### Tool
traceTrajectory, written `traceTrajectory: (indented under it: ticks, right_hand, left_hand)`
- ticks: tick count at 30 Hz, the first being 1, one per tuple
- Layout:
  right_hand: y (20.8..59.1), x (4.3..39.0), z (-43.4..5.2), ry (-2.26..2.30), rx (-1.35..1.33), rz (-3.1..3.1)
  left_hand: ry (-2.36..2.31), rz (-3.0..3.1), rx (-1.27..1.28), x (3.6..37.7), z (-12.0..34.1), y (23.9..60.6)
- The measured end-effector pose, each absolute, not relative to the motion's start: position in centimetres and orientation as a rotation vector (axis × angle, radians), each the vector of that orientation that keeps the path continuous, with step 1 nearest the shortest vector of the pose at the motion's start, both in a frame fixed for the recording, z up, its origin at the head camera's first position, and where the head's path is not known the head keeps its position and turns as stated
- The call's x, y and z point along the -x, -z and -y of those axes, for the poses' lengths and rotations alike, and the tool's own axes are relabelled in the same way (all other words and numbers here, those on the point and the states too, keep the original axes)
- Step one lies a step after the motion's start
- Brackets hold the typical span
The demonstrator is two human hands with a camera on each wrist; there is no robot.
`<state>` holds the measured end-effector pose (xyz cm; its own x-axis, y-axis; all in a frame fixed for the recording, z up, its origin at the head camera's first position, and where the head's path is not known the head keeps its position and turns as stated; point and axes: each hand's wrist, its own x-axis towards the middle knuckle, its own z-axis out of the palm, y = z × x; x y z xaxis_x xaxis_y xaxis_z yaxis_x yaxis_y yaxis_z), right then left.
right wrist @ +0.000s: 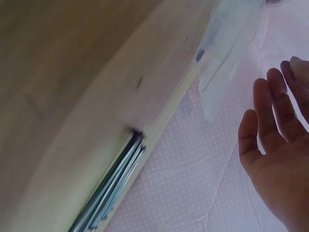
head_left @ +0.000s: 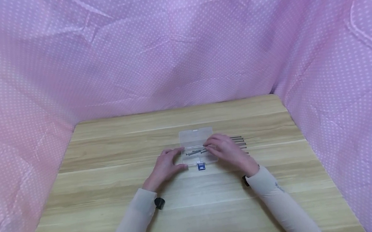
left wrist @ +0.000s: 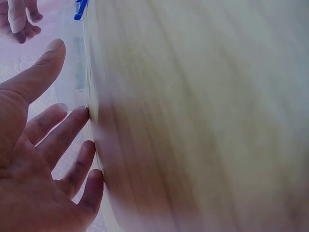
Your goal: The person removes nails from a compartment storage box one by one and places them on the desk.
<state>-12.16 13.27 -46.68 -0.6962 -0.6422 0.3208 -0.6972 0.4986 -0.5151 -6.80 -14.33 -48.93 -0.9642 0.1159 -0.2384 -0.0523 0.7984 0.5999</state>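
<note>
A clear plastic box [head_left: 191, 138] lies open on the table, its lid folded back and a blue latch [head_left: 201, 166] at its front. Inside it are several long metal nails [head_left: 192, 152]. My left hand [head_left: 168, 164] is at the box's left side, fingertips at the far corner and thumb at the near one, fingers fairly straight. My right hand [head_left: 225, 149] hangs over the box's right part, fingertips close to the nails; in the right wrist view its fingers are loosely extended, with no nail visible among them.
More nails [head_left: 237, 137] lie side by side on the table right of the box, partly behind my right hand; their heads point right. The wooden table [head_left: 111, 144] is bordered at the back and sides by pink dotted cloth [head_left: 170, 60].
</note>
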Motion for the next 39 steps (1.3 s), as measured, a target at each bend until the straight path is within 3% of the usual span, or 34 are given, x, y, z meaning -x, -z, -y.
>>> traceTrajectory:
  ticks: [39]
  right_hand:
    - [47.5,14.2,-8.3,-0.718,-1.339,2.853]
  left_hand:
    - [-0.934,-2.721,-0.068,7.0,14.5,48.8]
